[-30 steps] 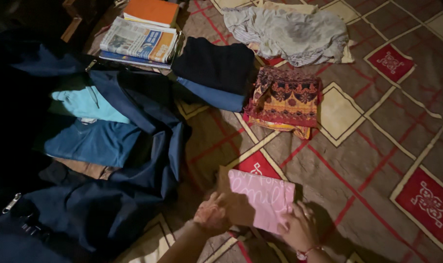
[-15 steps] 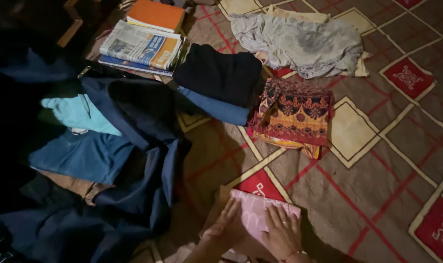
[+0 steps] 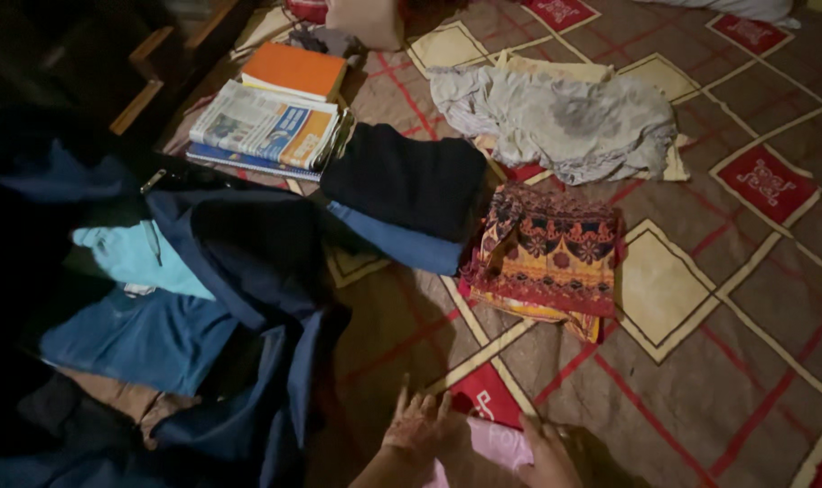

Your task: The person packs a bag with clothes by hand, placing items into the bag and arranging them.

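Observation:
A folded pink cloth [image 3: 501,443] lies on the patterned bedspread [image 3: 700,298] at the bottom edge of the view, mostly cut off. My left hand [image 3: 420,432] rests flat on its left side with fingers spread. On the cloth's right side my right hand [image 3: 548,456] also presses down, fingers together. To the left an open dark blue bag [image 3: 248,271] holds a light teal garment [image 3: 131,258] and a blue garment [image 3: 131,334].
A folded black and blue clothes stack [image 3: 406,194] and a folded red-orange patterned cloth [image 3: 546,258] lie ahead. A crumpled grey garment [image 3: 565,113] is further back. Books and a newspaper [image 3: 266,117] are stacked at the back left.
The view has tilted up, so the pink cloth and both hands slid to the bottom edge. My hands went from gripping the cloth's near edge to lying flat on it.

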